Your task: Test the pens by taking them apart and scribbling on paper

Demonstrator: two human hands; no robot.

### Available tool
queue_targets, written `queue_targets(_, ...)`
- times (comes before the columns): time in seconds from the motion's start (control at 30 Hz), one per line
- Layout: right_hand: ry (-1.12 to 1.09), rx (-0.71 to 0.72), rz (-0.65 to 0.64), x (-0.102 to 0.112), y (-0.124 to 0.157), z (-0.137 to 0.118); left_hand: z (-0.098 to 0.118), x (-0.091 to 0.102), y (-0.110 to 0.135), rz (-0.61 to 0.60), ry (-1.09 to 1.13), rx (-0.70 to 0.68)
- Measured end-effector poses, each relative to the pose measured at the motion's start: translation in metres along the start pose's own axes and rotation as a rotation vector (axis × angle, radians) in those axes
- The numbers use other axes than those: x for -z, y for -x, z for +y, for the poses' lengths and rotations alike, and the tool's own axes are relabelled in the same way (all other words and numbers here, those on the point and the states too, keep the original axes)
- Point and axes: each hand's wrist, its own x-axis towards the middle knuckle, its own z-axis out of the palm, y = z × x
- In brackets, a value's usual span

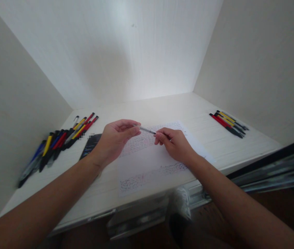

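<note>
A slim grey pen [147, 130] with a dark right-hand part spans the gap between my two hands, above a sheet of paper. My left hand [118, 135] is closed in a pinch on its left end, thumb and fingers together. At the other end, my right hand [174, 143] grips the dark part with curled fingertips. Beneath lies the white paper [141, 164], covered with rows of small pen marks and a blank band across the middle. The fingers hide both ends of the pen.
Many red, yellow, blue and grey pens [61, 138] lie in a row at the left. Several more pens [227, 122] sit at the right. A dark booklet [92, 143] is partly behind my left wrist. White side walls enclose the surface; a shoe [182, 202] shows below its front edge.
</note>
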Motion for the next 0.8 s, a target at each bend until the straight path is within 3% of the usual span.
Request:
queue_targets(0.13, -0.076, -0.039, -0.042, -0.0038, 0.0011, 0.0015, 0.0003, -0.0017, 0.0005, 0.021, -0.046, 0.003)
queue_targets(0.3, -0.003, 0.034, 0.185, -0.0038, 0.0021, -0.0012, -0.0001, -0.0013, 0.0007, 0.044, -0.122, -0.048)
queue_targets(0.37, 0.008, 0.057, 0.215, -0.0013, 0.0023, -0.0033, -0.0006, -0.0007, 0.0015, 0.046, -0.16, -0.078)
queue_targets(0.57, -0.025, -0.035, 0.071, 0.0008, 0.0019, -0.0031, -0.0031, 0.0009, 0.0054, -0.083, -0.228, -0.136)
queue_targets(0.67, -0.086, -0.031, 0.108, -0.0015, 0.0019, -0.0011, -0.0021, -0.0002, 0.0054, -0.025, -0.217, -0.152)
queue_targets(0.8, 0.052, 0.079, 0.182, -0.0021, 0.0027, -0.0015, 0.0013, -0.0031, 0.0035, 0.095, -0.157, -0.1)
